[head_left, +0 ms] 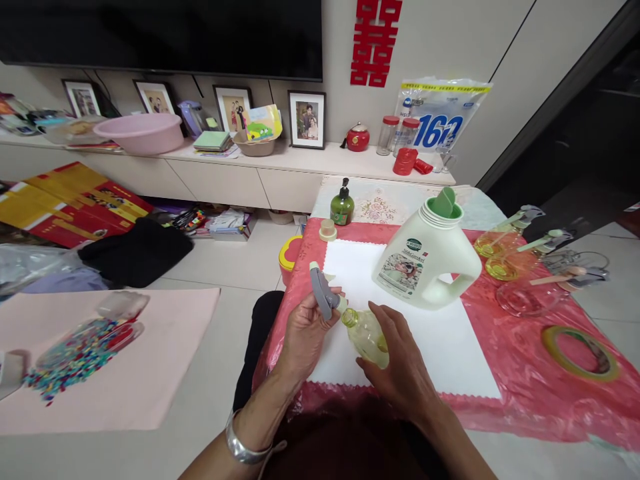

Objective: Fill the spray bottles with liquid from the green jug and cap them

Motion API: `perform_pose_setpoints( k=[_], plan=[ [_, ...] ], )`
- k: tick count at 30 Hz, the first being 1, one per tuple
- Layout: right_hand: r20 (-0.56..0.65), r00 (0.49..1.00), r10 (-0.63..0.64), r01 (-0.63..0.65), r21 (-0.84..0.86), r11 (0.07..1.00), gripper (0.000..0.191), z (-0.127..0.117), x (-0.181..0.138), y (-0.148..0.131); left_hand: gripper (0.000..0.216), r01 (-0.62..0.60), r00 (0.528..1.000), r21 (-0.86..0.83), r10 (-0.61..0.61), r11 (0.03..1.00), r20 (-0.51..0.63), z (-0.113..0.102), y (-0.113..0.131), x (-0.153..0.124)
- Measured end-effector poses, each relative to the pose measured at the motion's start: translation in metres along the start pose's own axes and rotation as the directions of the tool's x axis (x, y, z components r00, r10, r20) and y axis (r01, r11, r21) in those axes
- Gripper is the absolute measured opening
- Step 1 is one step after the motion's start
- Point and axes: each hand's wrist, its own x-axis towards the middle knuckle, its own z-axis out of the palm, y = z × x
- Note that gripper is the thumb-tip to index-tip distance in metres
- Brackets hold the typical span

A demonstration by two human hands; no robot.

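Observation:
My left hand (309, 333) pinches a grey trigger spray head (324, 293) with a pale nozzle. Its collar is close to the mouth of a clear, yellow-green spray bottle (367, 335). Around that bottle, on its right side, my right hand (397, 350) is curled with the thumb below. The bottle is tilted, its open neck pointing toward my left hand, and its base is partly hidden by my fingers. Beyond my hands a large cream detergent jug (427, 257) stands on a white sheet (450, 347), with a green scoop-like piece (444, 202) in its mouth.
A pale cap (328, 230) and a green pump bottle (343, 205) stand at the table's far left. Several glass containers (503, 267) and a roll of tape (580, 353) are on the right. Colourful small pieces (75, 367) lie on a pink surface at left.

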Motion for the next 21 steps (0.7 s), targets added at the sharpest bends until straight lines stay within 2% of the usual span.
perform_pose_setpoints(
  k=[4, 8, 21],
  plan=[
    [-0.019, 1.000, -0.012, 0.012, 0.005, 1.000, 0.084, 0.002, 0.001, -0.002, 0.036, -0.067, 0.997, 0.075, 0.065, 0.995, 0.029, -0.002, 0.005, -0.001],
    [-0.027, 1.000, -0.012, 0.012, 0.022, 1.000, 0.085, 0.006, 0.002, -0.002, 0.035, -0.030, 0.997, 0.109, 0.021, 0.994, 0.081, -0.003, 0.005, -0.003],
    [-0.087, 0.996, -0.021, 0.028, 0.079, 0.996, 0.084, 0.013, -0.002, 0.001, 0.036, 0.034, 0.994, 0.090, -0.043, 0.995, 0.098, -0.005, -0.001, -0.003]
  ],
)
